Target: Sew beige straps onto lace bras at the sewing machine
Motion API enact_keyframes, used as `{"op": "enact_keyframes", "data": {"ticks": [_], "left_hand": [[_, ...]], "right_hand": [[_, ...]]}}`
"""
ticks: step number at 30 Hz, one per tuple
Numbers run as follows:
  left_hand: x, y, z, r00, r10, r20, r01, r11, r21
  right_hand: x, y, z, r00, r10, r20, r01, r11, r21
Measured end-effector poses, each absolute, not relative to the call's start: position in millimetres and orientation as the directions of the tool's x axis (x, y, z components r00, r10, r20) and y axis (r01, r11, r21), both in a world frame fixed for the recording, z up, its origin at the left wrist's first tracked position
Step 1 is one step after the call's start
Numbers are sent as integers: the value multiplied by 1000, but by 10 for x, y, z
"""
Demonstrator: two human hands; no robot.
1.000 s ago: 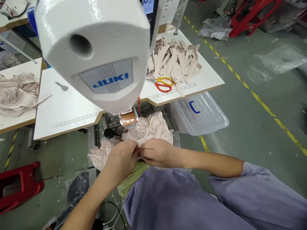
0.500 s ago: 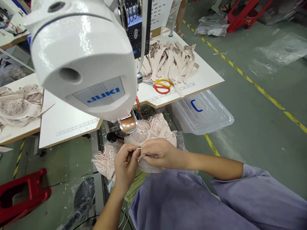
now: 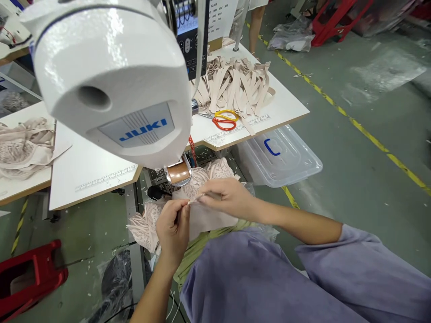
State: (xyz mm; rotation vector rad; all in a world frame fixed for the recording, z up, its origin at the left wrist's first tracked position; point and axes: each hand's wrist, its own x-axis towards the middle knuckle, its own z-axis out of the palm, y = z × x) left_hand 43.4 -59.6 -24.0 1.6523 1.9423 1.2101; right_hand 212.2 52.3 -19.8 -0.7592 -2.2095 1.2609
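Observation:
A beige lace bra [image 3: 198, 178] lies below the needle area of the white sewing machine [image 3: 114, 85], partly covered by my hands. My left hand [image 3: 173, 226] is closed, thumb against forefinger, pinching an edge of the bra. To its right my right hand [image 3: 227, 197] is also closed, gripping the bra's edge a short way along. A narrow pale strip of fabric runs between the two sets of fingertips. Lace cups of the bra show beyond my hands, and more ruffled lace [image 3: 144, 229] hangs at the left.
Beige straps [image 3: 235, 85] are heaped on the white table [image 3: 286, 107], with red and yellow scissors [image 3: 224, 120] before them. A lidded clear bin [image 3: 279, 157] stands below. More bras [image 3: 23, 148] lie at left. Red stools [image 3: 30, 278] stand on the floor; a person's leg [image 3: 256, 29] shows behind.
My right hand has moved up and slightly away from my left, which shifted a little left. The thin pale loops between the fingers now appear as a straighter strip.

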Motion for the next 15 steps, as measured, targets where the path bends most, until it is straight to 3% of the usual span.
{"op": "enact_keyframes", "data": {"ticks": [2,5,8,11,15], "left_hand": [[419,-595,-189,-203,915,348,724,-99,683],[405,-585,-114,-56,896,442,772,-242,588],[401,-566,-69,17,878,479,771,-316,553],[397,-543,-52,11,898,440,770,-288,569],[393,-521,-44,-21,919,395,766,-239,597]], "right_hand": [[2140,622,-141,-728,670,142,296,495,-817],[2136,723,-81,-803,577,149,262,567,-781],[2129,761,-38,-847,528,59,233,469,-852],[2139,783,23,-860,508,-45,248,341,-907],[2154,822,111,-885,457,-91,243,285,-927]]}}
